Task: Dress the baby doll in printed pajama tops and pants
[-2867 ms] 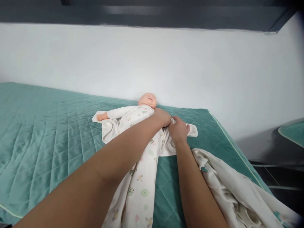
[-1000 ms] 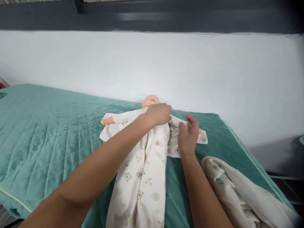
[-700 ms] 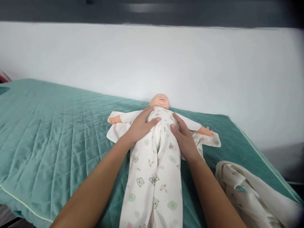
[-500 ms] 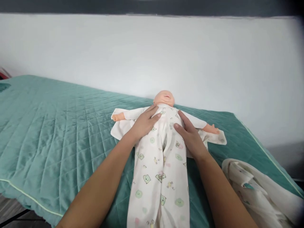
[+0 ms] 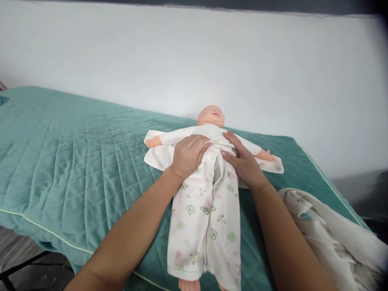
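Note:
A baby doll (image 5: 210,116) lies on its back on a green quilted cover, arms spread, in a white top (image 5: 178,133). White trousers (image 5: 194,226) with small green animal prints cover its legs and belly, the waist bunched below the chest. Bare toes (image 5: 188,284) show under the hem. My left hand (image 5: 190,153) is closed on the trouser waist, its fingers curled into the cloth. Opposite it, my right hand (image 5: 241,159) rests along the doll's side with fingers stretched and thumb apart, the thumb touching the waist fabric.
The green quilted cover (image 5: 75,161) reaches back to a white wall (image 5: 151,56). A crumpled white cloth (image 5: 327,238) with prints lies to the right of my right forearm. At lower left, the cover's edge hangs above a dark floor.
The trouser waist has come down from near the doll's neck to its belly and bunched up. My left hand's fingers have curled into the cloth. The toes now show as the view shifts.

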Motion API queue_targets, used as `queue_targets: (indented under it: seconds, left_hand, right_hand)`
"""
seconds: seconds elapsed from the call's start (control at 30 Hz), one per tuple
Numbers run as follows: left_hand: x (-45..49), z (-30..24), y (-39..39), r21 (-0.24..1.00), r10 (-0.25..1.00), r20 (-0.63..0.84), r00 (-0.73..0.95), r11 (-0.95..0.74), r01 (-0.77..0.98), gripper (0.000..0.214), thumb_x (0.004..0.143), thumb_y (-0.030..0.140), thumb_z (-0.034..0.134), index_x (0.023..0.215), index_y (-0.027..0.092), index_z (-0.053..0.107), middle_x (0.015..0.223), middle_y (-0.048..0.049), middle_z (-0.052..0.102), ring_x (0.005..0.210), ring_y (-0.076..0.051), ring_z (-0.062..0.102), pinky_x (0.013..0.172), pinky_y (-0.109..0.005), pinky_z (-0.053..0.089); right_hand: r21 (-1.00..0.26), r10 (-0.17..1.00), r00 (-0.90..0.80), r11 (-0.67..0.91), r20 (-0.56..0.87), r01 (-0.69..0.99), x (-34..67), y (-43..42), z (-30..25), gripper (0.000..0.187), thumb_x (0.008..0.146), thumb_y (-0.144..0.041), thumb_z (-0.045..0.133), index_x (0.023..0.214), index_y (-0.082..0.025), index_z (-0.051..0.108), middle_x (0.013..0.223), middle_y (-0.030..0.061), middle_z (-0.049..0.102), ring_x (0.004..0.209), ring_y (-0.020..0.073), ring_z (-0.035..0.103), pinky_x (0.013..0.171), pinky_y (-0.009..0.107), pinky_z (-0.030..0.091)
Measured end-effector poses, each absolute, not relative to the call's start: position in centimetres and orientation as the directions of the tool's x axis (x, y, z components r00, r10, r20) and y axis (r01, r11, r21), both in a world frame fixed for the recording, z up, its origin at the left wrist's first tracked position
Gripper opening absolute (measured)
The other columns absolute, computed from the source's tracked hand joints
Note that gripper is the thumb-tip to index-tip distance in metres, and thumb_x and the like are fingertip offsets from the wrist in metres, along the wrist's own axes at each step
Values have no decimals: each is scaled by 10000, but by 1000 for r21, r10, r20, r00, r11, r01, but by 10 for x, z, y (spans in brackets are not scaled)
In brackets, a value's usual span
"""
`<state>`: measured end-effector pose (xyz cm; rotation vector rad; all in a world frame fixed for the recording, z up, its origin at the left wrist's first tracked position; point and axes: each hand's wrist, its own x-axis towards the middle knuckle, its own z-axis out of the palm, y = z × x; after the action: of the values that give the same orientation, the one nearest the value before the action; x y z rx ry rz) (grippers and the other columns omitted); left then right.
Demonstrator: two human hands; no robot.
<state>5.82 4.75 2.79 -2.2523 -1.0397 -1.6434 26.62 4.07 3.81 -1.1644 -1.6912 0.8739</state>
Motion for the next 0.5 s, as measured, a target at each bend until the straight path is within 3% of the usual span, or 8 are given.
queue_targets:
  seconds: [0.17, 0.33, 0.5]
  left_hand:
    - [58, 25, 49, 171, 324, 939, 114, -728, 664, 371, 1058, 342, 323, 816, 187, 558, 751, -66, 663, 712, -169, 603, 683, -316, 469]
    - [60, 26, 51, 193, 334, 939, 85, -714, 673, 362, 1062, 349, 298, 833, 194, 532, 739, -56, 619, 684, -164, 566, 655, -304, 454]
    - [60, 24, 51, 241, 413, 906, 95, -686, 687, 385, 1068, 384, 259, 855, 198, 519, 753, -48, 611, 683, -157, 579, 650, -292, 447]
  right_hand:
    - [-843, 919, -197, 392, 342, 367, 265, 38, 39, 468, 843, -479, 733, 1290, -370, 645, 1656, -38, 286, 1553, 259, 194, 1269, 501, 196]
    - [-769, 890, -163, 450, 425, 455, 261, 35, 42, 256, 858, -413, 716, 1094, -319, 693, 1606, -10, 385, 1507, 279, 305, 1243, 543, 227]
    - [-637, 835, -197, 525, 513, 565, 258, 33, 46, 139, 865, -358, 687, 970, -284, 634, 1517, 34, 472, 1438, 301, 377, 1187, 562, 284]
